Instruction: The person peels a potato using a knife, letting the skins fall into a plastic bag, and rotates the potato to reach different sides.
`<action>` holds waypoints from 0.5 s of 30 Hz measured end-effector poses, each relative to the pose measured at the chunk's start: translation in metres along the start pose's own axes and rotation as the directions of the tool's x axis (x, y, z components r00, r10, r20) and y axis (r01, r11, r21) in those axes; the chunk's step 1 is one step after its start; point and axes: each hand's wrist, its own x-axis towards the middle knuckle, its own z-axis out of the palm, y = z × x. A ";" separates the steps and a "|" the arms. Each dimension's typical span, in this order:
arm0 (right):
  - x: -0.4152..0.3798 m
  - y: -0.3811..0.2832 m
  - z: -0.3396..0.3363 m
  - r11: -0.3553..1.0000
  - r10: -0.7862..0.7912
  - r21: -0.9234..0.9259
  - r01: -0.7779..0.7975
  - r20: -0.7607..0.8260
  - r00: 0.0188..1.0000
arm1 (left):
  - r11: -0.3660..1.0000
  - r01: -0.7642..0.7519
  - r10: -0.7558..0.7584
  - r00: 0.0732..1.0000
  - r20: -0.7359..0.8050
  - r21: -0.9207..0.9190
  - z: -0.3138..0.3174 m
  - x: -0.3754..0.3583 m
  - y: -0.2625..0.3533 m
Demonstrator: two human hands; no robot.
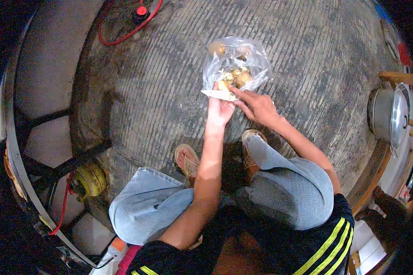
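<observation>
My left hand (221, 111) is turned palm up, its fingers closed around a pale, partly peeled potato (223, 85). From the right, my right hand (260, 108) grips a knife (218, 95); its bright blade points left across my left palm, just below the potato, and the handle is hidden in my fingers. Right beyond both hands, a clear plastic bag (260, 57) lies spread on the floor. Several brown potatoes (244, 79) and pale peel scraps are in it.
Ridged grey concrete floor (156, 87) surrounds my sandalled feet. A lidded metal pot (382, 112) stands at the right by a wooden edge (371, 176). To the left are a yellow-green gas cylinder (89, 179), a black metal frame (55, 170) and a red hose (128, 42).
</observation>
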 end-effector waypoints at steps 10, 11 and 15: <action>0.001 0.006 0.009 0.999 0.008 -0.054 -0.009 -0.021 1.000 | 1.000 -0.006 0.006 0.999 0.052 0.012 -0.001 0.001 -0.002; 0.002 0.006 0.007 0.997 0.032 -0.077 -0.031 0.015 0.999 | 1.000 -0.011 0.010 0.999 0.040 0.025 -0.001 0.002 -0.002; 0.005 0.008 0.006 0.996 0.048 -0.073 -0.043 0.072 0.996 | 0.999 -0.029 0.026 0.996 0.088 0.035 0.006 -0.001 -0.002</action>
